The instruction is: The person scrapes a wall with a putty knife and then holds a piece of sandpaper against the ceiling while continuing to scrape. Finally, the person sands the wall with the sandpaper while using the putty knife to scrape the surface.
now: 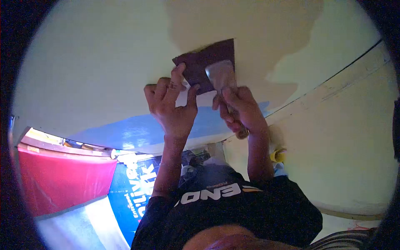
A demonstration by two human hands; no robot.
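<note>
A dark maroon sheet (200, 66) with straight edges and a curled top edge lies over the pale surface in front of me. My left hand (173, 108) grips its lower left side, with the index finger and thumb at the edge and the other fingers bent. In my right hand (243, 110) is a scraper (221, 74) with a broad, shiny metal blade. The blade overlaps the sheet's right part, near its right edge. The end of its handle shows below my fist.
A glossy blue patch (137, 131) marks the near part of the pale surface (104, 75). A dark seam runs along the right. Lower left are a red cloth (68, 175) and a blue printed banner (129, 196). A yellow roll-like thing (278, 155) sits beside my right forearm.
</note>
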